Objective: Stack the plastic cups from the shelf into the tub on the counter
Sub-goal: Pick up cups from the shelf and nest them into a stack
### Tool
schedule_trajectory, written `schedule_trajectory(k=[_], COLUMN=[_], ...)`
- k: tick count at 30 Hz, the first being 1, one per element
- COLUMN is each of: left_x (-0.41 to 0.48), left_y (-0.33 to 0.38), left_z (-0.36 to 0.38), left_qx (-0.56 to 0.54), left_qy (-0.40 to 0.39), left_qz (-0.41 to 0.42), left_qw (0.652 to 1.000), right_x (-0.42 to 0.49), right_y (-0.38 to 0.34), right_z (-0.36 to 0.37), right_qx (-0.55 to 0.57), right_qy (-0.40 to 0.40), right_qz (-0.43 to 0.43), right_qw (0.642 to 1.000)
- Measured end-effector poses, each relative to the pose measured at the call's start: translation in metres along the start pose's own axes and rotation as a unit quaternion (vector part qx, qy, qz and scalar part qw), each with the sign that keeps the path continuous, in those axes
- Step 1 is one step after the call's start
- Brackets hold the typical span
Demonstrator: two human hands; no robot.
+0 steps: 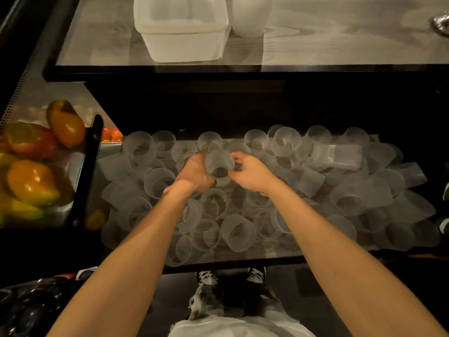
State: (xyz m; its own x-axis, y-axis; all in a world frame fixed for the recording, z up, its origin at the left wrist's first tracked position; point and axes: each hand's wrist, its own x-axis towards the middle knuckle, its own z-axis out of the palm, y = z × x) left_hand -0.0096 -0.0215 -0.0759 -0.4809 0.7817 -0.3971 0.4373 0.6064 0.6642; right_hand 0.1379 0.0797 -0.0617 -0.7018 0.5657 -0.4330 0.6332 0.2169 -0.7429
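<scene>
Dim room — dark floor (315,288), perforated metal bin (18,93) at left.

We see our left grip (194,172) and right grip (251,175) holding one ribbed plastic cup (220,162) over the shelf (243,265) heaped with loose cups (238,232), below the white tub (181,37) on the surface (340,40)

Upper part of the frame: pale wood-grain tabletop (340,32) bearing a white tub (181,37), frosted cup (250,18) just to its right. Across the middle: dark-edged shelf (243,265) heaped with clear ribbed plastic cups (352,198), mostly on their sides.
</scene>
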Motion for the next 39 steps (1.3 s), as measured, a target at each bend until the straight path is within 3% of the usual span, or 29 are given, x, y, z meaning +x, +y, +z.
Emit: schedule_trajectory(k=[5, 10, 13, 18, 22, 30, 39], left_x=[0.002, -0.008, -0.014, -0.022, -0.032, -0.041, -0.039], left_y=[0.023, 0.068, 0.087, 0.105, 0.113, 0.110, 0.093], left_z=[-0.019, -0.030, -0.029, -0.005, 0.017, 0.053, 0.079], left_qx=[-0.011, -0.060, -0.078, -0.102, -0.089, -0.065, -0.044], left_qy=[0.019, -0.006, -0.032, -0.105, -0.165, -0.251, -0.251], left_qz=[0.047, 0.151, 0.203, 0.266, 0.303, 0.321, 0.311], left_qw=[0.999, 0.987, 0.976, 0.953, 0.934, 0.911, 0.916], right_x=[-0.009, -0.031, -0.051, -0.095, -0.129, -0.170, -0.168], right_y=[-0.008, -0.005, 0.003, 0.021, 0.039, 0.068, 0.087], right_z=[-0.018, -0.054, -0.074, -0.091, -0.098, -0.088, -0.065], right_qx=[0.044, 0.051, 0.055, 0.160, 0.149, 0.169, 0.155], right_qy=[0.070, 0.160, 0.173, 0.172, 0.146, 0.127, 0.156], right_qz=[-0.030, -0.061, -0.066, -0.057, -0.046, 0.017, 0.036], right_qw=[0.996, 0.984, 0.981, 0.970, 0.977, 0.977, 0.975])
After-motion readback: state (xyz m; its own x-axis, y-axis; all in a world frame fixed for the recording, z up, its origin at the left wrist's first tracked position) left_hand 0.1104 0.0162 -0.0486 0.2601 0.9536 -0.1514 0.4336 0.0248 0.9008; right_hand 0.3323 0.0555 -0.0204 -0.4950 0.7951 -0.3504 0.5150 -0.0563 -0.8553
